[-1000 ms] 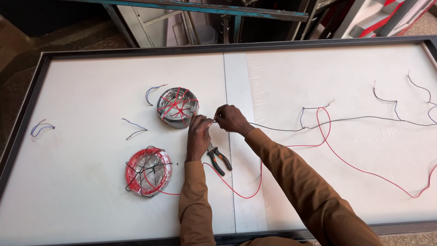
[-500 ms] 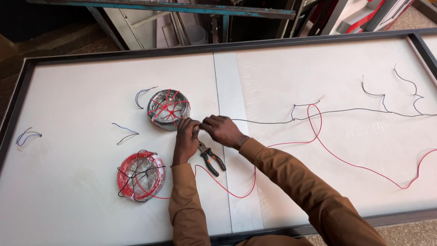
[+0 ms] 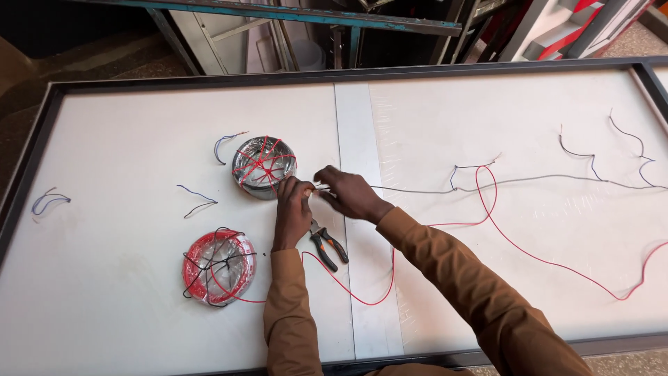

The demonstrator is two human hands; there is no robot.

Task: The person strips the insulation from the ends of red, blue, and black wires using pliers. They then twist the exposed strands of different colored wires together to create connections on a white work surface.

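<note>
Left hand and right hand pinched on black wire end, fingertips nearly touching. Pliers beneath; grey coil just beside left hand.

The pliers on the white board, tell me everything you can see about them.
The pliers have dark metal jaws and handles sleeved in black and orange, seemingly rubber or plastic. They lie flat on the white board, jaws toward the hands, handles slightly spread and angled toward the lower right. They sit just below the left hand, which partly hides the jaws; neither hand holds them. A red wire runs close by the handles; contact is unclear.
</note>
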